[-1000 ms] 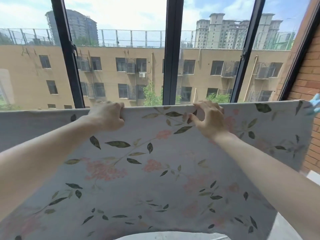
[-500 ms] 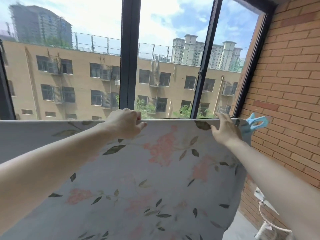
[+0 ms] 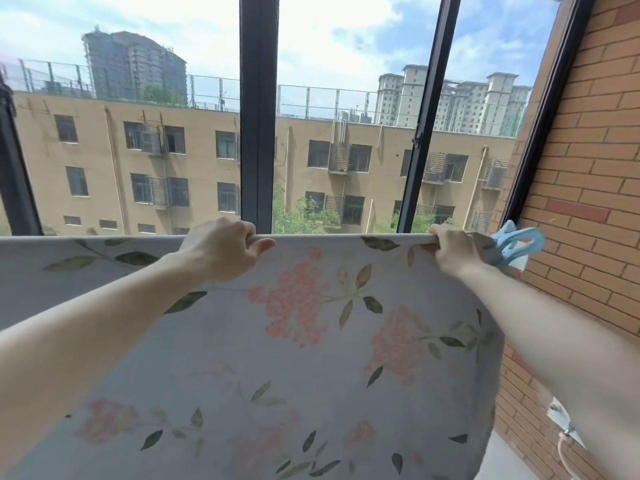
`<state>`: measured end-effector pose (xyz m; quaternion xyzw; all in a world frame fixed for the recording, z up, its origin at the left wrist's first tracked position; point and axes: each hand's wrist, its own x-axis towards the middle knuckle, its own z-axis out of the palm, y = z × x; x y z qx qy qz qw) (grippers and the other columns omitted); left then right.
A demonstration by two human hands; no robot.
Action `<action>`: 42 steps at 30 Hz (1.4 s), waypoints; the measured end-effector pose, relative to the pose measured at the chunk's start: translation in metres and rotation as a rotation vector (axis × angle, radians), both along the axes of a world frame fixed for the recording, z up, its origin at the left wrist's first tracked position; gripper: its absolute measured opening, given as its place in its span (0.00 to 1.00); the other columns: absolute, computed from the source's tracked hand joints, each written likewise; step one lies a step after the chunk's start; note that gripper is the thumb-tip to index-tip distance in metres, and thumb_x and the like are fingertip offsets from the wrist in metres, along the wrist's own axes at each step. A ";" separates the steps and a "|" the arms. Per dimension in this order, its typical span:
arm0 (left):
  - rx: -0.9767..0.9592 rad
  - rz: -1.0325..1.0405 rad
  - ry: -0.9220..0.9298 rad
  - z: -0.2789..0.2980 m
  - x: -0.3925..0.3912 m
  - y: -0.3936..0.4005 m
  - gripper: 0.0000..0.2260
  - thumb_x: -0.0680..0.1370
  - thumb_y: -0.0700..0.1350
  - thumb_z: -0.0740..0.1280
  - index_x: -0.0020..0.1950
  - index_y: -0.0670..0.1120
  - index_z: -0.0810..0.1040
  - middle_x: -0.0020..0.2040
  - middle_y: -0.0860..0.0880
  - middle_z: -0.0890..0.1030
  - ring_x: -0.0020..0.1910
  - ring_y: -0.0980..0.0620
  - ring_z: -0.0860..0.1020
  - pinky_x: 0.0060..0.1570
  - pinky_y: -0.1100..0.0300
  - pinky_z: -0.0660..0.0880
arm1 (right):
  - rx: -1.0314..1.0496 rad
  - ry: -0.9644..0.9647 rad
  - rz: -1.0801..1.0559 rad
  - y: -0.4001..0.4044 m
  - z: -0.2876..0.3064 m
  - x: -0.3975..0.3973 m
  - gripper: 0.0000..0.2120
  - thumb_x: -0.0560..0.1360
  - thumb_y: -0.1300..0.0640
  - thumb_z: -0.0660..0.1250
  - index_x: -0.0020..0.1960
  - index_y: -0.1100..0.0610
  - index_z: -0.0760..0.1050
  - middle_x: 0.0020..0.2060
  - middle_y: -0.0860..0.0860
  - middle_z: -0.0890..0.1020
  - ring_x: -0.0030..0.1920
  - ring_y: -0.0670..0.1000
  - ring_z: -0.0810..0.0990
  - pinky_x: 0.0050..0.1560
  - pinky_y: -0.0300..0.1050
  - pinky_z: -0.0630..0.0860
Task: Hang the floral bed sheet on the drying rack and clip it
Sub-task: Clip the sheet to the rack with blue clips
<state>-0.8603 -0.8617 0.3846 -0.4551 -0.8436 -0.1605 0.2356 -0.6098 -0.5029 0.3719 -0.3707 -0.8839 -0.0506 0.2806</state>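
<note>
Fabric fills the lower half of your view: a pale grey cotton-like bed sheet [image 3: 311,358] printed with pink flower clusters and dark green leaves, smooth and matte, draped over a thin horizontal drying-rack bar [image 3: 349,236] that shows only as a rounded ridge under the cloth's top fold. Your left hand [image 3: 221,251] has its grip curled over that top fold near the middle, fingers wrapped behind the bar and thumb pressing on the front. Your right hand [image 3: 450,251] grips the same fold close to the sheet's right edge, fingers hooked over the top. Just beside that hand, touching the sheet's corner, sits a light blue plastic clothes clip [image 3: 516,245] with looped handles; whether its jaws bite the cloth cannot be told. The sheet's right edge hangs in a curved line, near a rough red brick wall [image 3: 588,168]. Behind the bar stand dark metal window frames [image 3: 258,116], with a tan building outside.
</note>
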 end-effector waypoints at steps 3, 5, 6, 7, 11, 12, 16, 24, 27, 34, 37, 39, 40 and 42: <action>0.006 0.038 0.005 0.000 -0.010 0.005 0.20 0.82 0.64 0.59 0.41 0.51 0.77 0.37 0.52 0.78 0.35 0.52 0.75 0.34 0.56 0.67 | 0.014 0.045 0.038 0.005 0.001 -0.016 0.10 0.75 0.70 0.62 0.49 0.57 0.77 0.50 0.58 0.81 0.51 0.64 0.81 0.51 0.56 0.75; 0.014 0.053 -0.002 -0.001 -0.015 0.008 0.21 0.82 0.65 0.59 0.40 0.51 0.76 0.36 0.51 0.78 0.35 0.50 0.76 0.35 0.56 0.68 | 0.026 0.057 0.053 0.008 0.002 -0.024 0.10 0.76 0.70 0.62 0.50 0.58 0.77 0.51 0.59 0.82 0.51 0.64 0.81 0.51 0.55 0.75; 0.018 0.061 -0.003 -0.001 -0.018 0.010 0.21 0.82 0.65 0.58 0.40 0.51 0.75 0.36 0.51 0.79 0.36 0.49 0.76 0.35 0.55 0.69 | 0.036 0.058 0.060 0.010 0.003 -0.027 0.09 0.76 0.69 0.62 0.49 0.57 0.76 0.52 0.59 0.82 0.51 0.64 0.81 0.51 0.55 0.75; 0.018 0.068 -0.004 -0.001 -0.021 0.011 0.21 0.82 0.65 0.58 0.39 0.51 0.75 0.36 0.51 0.79 0.36 0.49 0.77 0.35 0.55 0.70 | 0.038 0.056 0.064 0.012 0.004 -0.030 0.09 0.77 0.68 0.62 0.48 0.55 0.75 0.52 0.58 0.81 0.52 0.64 0.81 0.51 0.55 0.74; 0.000 0.101 -0.010 -0.003 -0.026 0.017 0.21 0.82 0.66 0.58 0.41 0.52 0.75 0.37 0.51 0.78 0.36 0.49 0.76 0.35 0.55 0.69 | 0.030 0.040 0.065 0.017 0.001 -0.040 0.07 0.77 0.66 0.63 0.48 0.55 0.76 0.51 0.59 0.80 0.50 0.64 0.81 0.49 0.55 0.74; 0.000 0.107 -0.009 -0.005 -0.027 0.018 0.21 0.82 0.66 0.58 0.41 0.52 0.75 0.37 0.51 0.78 0.37 0.49 0.77 0.35 0.55 0.69 | 0.025 0.042 0.065 0.019 -0.002 -0.042 0.07 0.77 0.66 0.63 0.48 0.55 0.75 0.50 0.58 0.80 0.49 0.63 0.81 0.48 0.54 0.74; 0.021 0.112 -0.018 -0.013 -0.029 0.020 0.21 0.82 0.66 0.57 0.42 0.52 0.76 0.37 0.51 0.78 0.38 0.48 0.76 0.36 0.54 0.67 | 0.011 0.109 0.074 0.023 -0.011 -0.046 0.06 0.79 0.65 0.63 0.50 0.57 0.77 0.52 0.59 0.80 0.51 0.65 0.81 0.51 0.57 0.77; -0.002 0.128 -0.003 -0.018 -0.024 0.018 0.19 0.84 0.63 0.54 0.47 0.51 0.73 0.42 0.50 0.78 0.44 0.47 0.75 0.50 0.49 0.66 | -0.119 0.130 0.095 0.012 -0.013 -0.046 0.12 0.81 0.59 0.65 0.64 0.57 0.76 0.63 0.57 0.76 0.58 0.65 0.78 0.54 0.56 0.76; -0.020 0.144 -0.020 -0.019 -0.026 0.012 0.18 0.85 0.62 0.53 0.50 0.51 0.73 0.47 0.49 0.79 0.46 0.46 0.74 0.56 0.46 0.67 | -0.110 0.127 0.151 -0.002 -0.013 -0.047 0.14 0.82 0.57 0.64 0.67 0.53 0.75 0.65 0.54 0.76 0.59 0.64 0.79 0.53 0.55 0.76; -0.052 0.192 -0.026 -0.019 -0.028 0.003 0.15 0.85 0.60 0.52 0.52 0.52 0.72 0.54 0.47 0.81 0.54 0.43 0.77 0.60 0.44 0.66 | -0.152 0.161 0.205 -0.018 -0.009 -0.061 0.11 0.82 0.61 0.62 0.64 0.57 0.76 0.64 0.56 0.77 0.60 0.63 0.78 0.54 0.55 0.76; -0.050 0.199 -0.029 -0.018 -0.028 0.002 0.15 0.85 0.60 0.53 0.55 0.51 0.74 0.55 0.46 0.81 0.55 0.43 0.77 0.61 0.44 0.66 | -0.164 0.217 0.194 -0.017 -0.012 -0.064 0.09 0.82 0.61 0.64 0.61 0.58 0.76 0.62 0.57 0.77 0.58 0.63 0.78 0.53 0.54 0.76; -0.037 0.199 -0.023 -0.022 -0.028 0.000 0.15 0.86 0.58 0.54 0.58 0.50 0.75 0.57 0.46 0.80 0.57 0.43 0.76 0.63 0.45 0.65 | -0.170 0.257 0.182 -0.018 -0.017 -0.064 0.08 0.82 0.61 0.66 0.61 0.59 0.77 0.61 0.58 0.77 0.57 0.64 0.78 0.53 0.54 0.74; -0.023 0.195 -0.010 -0.025 -0.028 -0.001 0.15 0.86 0.57 0.55 0.61 0.50 0.75 0.59 0.46 0.80 0.59 0.43 0.75 0.64 0.46 0.65 | -0.165 0.272 0.178 -0.019 -0.019 -0.064 0.09 0.81 0.61 0.66 0.61 0.59 0.77 0.61 0.58 0.77 0.58 0.64 0.78 0.54 0.55 0.75; 0.010 0.172 0.024 -0.033 -0.030 -0.006 0.15 0.85 0.55 0.56 0.66 0.49 0.74 0.63 0.45 0.78 0.62 0.42 0.73 0.67 0.47 0.63 | -0.158 0.289 0.182 -0.027 -0.024 -0.065 0.12 0.80 0.62 0.67 0.64 0.59 0.76 0.63 0.59 0.77 0.60 0.65 0.77 0.59 0.58 0.75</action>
